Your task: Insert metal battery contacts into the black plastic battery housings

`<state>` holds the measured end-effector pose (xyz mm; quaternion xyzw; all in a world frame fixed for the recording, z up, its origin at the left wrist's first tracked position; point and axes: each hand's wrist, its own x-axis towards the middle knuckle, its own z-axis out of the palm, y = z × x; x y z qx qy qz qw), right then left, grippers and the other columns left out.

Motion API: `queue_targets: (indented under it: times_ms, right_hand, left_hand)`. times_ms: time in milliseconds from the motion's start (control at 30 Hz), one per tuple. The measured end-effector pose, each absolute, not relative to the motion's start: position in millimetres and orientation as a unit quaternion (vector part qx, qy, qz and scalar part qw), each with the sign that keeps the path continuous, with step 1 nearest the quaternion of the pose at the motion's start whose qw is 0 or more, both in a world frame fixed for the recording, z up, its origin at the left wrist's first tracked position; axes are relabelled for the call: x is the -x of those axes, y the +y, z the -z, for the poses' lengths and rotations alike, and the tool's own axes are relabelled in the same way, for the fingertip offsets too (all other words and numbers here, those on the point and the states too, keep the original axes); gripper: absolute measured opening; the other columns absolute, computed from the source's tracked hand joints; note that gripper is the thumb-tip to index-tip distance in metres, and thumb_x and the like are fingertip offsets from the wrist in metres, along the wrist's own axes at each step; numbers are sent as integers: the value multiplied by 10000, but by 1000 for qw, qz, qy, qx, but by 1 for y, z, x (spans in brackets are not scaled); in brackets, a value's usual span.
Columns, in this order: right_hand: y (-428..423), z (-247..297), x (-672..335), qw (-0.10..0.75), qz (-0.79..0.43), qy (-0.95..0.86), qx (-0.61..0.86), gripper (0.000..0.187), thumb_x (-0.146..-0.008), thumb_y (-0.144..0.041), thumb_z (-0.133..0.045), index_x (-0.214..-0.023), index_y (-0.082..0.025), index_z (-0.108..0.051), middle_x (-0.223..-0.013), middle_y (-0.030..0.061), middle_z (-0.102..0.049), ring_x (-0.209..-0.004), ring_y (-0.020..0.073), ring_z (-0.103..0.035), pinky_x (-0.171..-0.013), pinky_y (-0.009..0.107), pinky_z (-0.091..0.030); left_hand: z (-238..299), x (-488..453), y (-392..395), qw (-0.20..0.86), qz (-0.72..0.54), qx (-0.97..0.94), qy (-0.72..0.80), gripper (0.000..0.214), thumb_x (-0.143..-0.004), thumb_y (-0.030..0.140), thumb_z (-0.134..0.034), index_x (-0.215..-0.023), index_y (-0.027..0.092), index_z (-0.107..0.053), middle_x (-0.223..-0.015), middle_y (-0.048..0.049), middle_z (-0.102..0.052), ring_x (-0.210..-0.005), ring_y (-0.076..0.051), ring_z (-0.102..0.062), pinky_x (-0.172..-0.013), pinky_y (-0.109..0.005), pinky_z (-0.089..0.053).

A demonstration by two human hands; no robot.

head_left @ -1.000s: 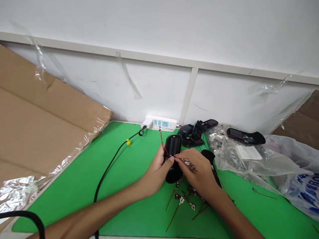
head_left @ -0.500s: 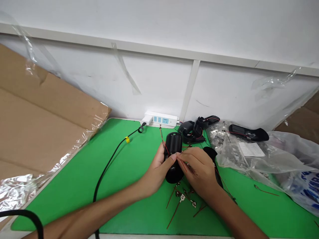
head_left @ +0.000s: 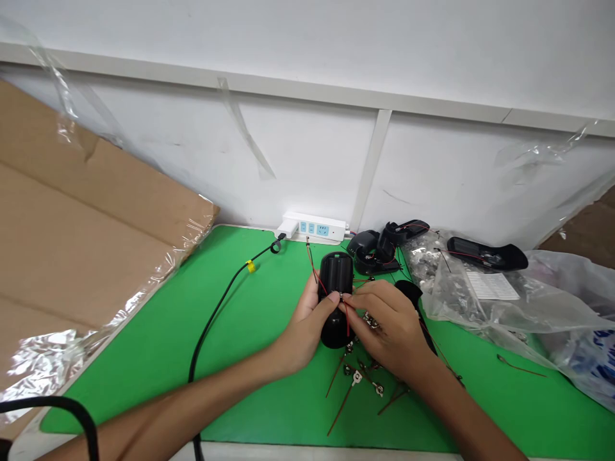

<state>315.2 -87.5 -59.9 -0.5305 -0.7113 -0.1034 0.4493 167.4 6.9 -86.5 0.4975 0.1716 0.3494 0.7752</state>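
A black plastic shell (head_left: 337,272) with a long recess at its top end is held upright over the green mat. My left hand (head_left: 302,326) wraps its left side, the thumb pressed on the shell's middle. Red and black wires (head_left: 313,266) run out past its upper left. My right hand (head_left: 384,320) is closed in a pinch at the shell's middle, by the left thumb. A red wire (head_left: 348,320) hangs from its fingertips; a small metal piece there is mostly hidden. Under the right hand lie several metal contacts (head_left: 356,378) with brown-red leads.
Several black shells (head_left: 377,253) with wires are piled behind the right hand. Another shell (head_left: 487,254) rests on clear plastic bags (head_left: 461,294) at the right. A white power strip (head_left: 321,227) stands against the wall. A black cable (head_left: 211,326) crosses the left, near cardboard (head_left: 96,211).
My right fingertips have shifted slightly at the shell's middle, and the red wire now hangs straighter down. My left hand keeps its hold. The whole view has moved a little.
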Motion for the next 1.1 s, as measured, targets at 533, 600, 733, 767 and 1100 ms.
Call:
queue_targets:
  times_ms: [533,600,733,767,1100]
  right_hand:
    - [-89,59,-319,415,116,-736,522,259,-944,-58,-624,-1123,-234,-691,-1002,77,-750,-912,234,-699,-806,419,-566]
    - [-89,60,-318,421,112,-733,523,267,-938,-49,-626,-1123,-230,-690,-1003,81,-746,-920,235,-696,-809,417,-571]
    - [-91,60,-316,436,101,-730,517,274,-920,-27,-636,-1105,-223,-685,-985,80,-737,-912,229,-695,-818,406,-581]
    - [-91,60,-316,436,100,-730,517,276,-918,-24,-640,-1106,-221,-684,-988,81,-737,-913,229,-696,-815,404,-581]
    - [-89,62,-321,440,89,-736,507,337,-935,-5,-642,-1190,-225,-665,-1042,86,-737,-963,219,-685,-840,415,-581]
  left_hand:
    - [86,-166,4,777,-351,-501,148,434,-972,363,-699,-1365,248,-553,-1257,-64,-697,-1152,-238,-660,-1060,-388,-502]
    - [85,-167,3,776,-353,-502,144,410,-977,360,-695,-1348,252,-557,-1241,-55,-699,-1123,-225,-664,-1048,-377,-505]
    - [82,-167,1,775,-351,-506,144,392,-987,372,-682,-1335,249,-549,-1227,-54,-697,-1113,-218,-657,-1028,-364,-512]
    - [82,-167,2,771,-352,-510,146,390,-990,375,-678,-1334,247,-547,-1232,-54,-693,-1120,-216,-652,-1037,-364,-508]
    - [84,-166,1,743,-368,-538,155,355,-999,388,-667,-1302,242,-551,-1248,-62,-675,-1141,-220,-621,-1060,-367,-483]
